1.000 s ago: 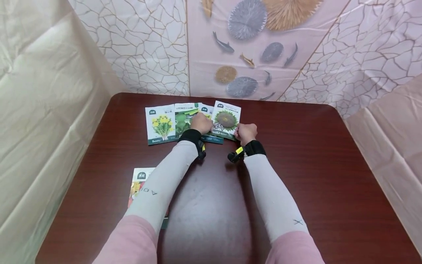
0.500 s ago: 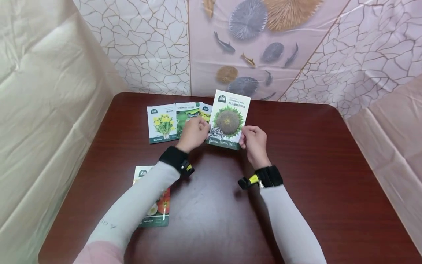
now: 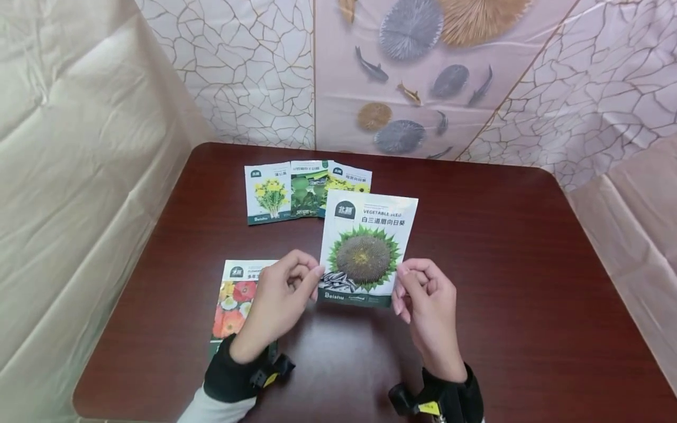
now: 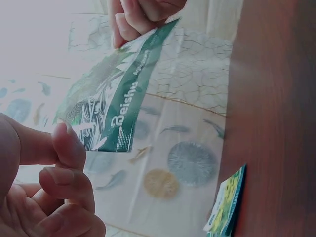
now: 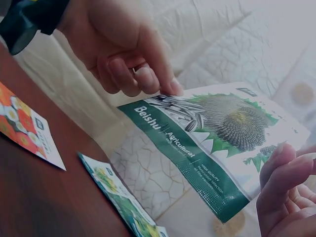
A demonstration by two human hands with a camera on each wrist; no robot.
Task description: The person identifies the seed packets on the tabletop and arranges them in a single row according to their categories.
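Note:
A white seed packet (image 3: 365, 258) with a large sunflower head and a dark green bottom band is held up above the table. My left hand (image 3: 282, 296) pinches its lower left edge between thumb and fingers. On the opposite edge, my right hand (image 3: 429, 311) pinches it the same way. Both wrist views show the sunflower seed packet (image 5: 212, 143) stretched between the two hands, lifted off the tabletop. Under the left forearm lies a flower seed packet (image 3: 233, 305) with red and white blooms, partly hidden by that hand and wrist.
At the back left, a packet with yellow flowers (image 3: 270, 197), a green packet (image 3: 307, 191) and another yellow-flower packet (image 3: 349, 176) lie in an overlapping row. The dark red table (image 3: 529, 282) meets fabric-covered walls (image 3: 238, 70) at its back and sides.
Both hands have lifted the sunflower seed packet from the right end of the back row and brought it toward the body. More of the red-flower packet now shows.

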